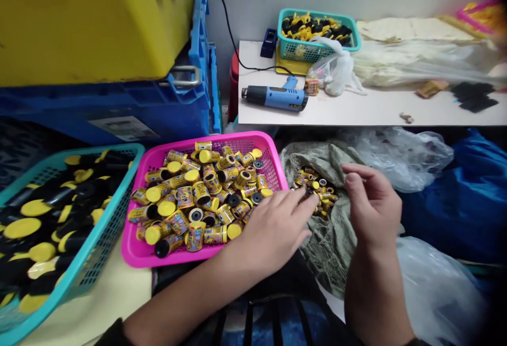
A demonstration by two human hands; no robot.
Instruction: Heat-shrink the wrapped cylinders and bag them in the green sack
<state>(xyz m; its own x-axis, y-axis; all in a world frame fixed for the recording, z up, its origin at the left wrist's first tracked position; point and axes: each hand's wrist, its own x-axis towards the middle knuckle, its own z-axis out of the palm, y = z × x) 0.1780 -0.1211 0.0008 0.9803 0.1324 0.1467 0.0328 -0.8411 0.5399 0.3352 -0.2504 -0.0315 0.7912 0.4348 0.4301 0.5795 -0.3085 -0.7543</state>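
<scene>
My left hand (pixel 273 227) reaches across the right edge of a pink basket (pixel 134 245), palm down. Its fingers are stretched out over the mouth of a grey-green woven sack (pixel 332 253), and no object shows in it. Small yellow printed cylinders (pixel 194 193), some with yellow caps and some with black ends, fill the basket. More of these cylinders (pixel 327 198) lie inside the sack. Beside the sack's right side my right hand (pixel 372 203) is raised with fingers curled and thumb close to the index finger; anything between them is hidden.
A teal basket (pixel 101 230) of black and yellow pieces stands at left, below stacked blue (pixel 158 108) and yellow crates (pixel 91 24). A heat gun (pixel 277 97) and another teal basket (pixel 317 50) are on the white shelf (pixel 336 111). Plastic bags (pixel 404 156) lie at right.
</scene>
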